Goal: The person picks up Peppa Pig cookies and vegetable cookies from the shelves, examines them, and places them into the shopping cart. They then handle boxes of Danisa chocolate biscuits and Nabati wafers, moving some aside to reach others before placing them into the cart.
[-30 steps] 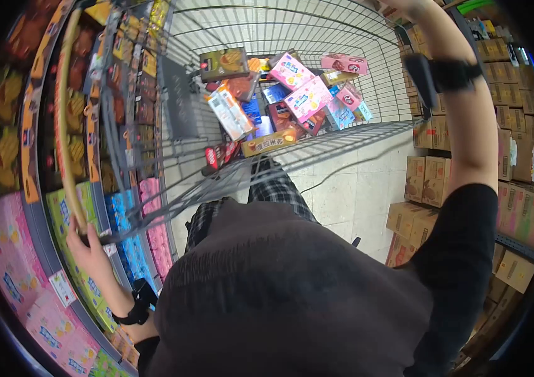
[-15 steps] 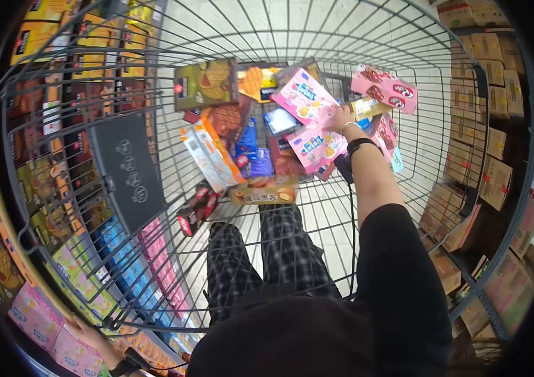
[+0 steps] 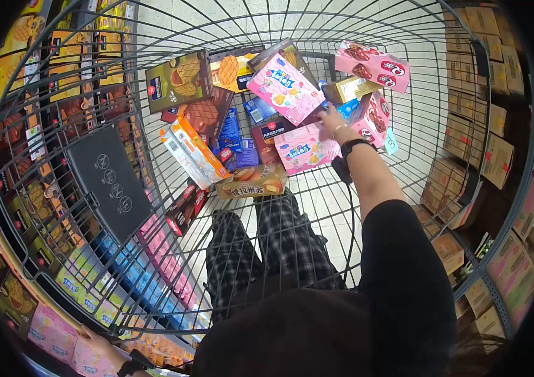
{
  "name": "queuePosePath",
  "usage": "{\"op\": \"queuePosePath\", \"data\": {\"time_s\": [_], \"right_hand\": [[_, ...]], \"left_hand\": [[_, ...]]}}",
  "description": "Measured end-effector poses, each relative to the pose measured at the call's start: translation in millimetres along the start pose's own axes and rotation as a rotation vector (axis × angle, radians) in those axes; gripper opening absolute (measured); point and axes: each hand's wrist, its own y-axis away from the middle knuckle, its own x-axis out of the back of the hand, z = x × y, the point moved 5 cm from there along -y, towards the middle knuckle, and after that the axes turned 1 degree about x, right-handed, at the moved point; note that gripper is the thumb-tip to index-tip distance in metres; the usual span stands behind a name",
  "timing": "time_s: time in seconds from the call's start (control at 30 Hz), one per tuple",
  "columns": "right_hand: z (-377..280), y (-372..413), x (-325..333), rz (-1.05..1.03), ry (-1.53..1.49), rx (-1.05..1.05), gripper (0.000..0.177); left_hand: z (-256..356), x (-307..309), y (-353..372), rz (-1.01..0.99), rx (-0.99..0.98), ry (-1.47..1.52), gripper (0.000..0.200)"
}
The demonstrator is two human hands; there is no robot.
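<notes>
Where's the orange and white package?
In the head view, the package lies left of centre in the cart, below the green box, left of the blue packets.

Lower pink box (image 3: 304,151) pt. hidden by R hand (image 3: 331,122), blue pkt (image 3: 230,127) txt illegible

Bright middle — black, fisheye-warped edges
</notes>
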Motion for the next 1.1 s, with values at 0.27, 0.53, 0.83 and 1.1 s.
{"op": "queuePosePath", "data": {"time_s": [0.27,0.53,0.83,1.1], "right_hand": [[-24,62,9,-0.206,0.045,0.05,0.06],[-176,209,205,0.278,-0.375,0.652,0.049],[-332,259,167,-0.632,-1.324,1.106,0.056],[-47,-8,52,0.458,-1.407,-0.494,0.066]], "left_hand": [[21,0,9,0.076,0.01,-0.174,0.053],[255,17,95,-0.163,-0.489,0.437,0.089],[273,1,154,-0.813,-0.025,1.012,0.083],[214,-22,196,-0.469,0.166,1.161,0.067]]}}
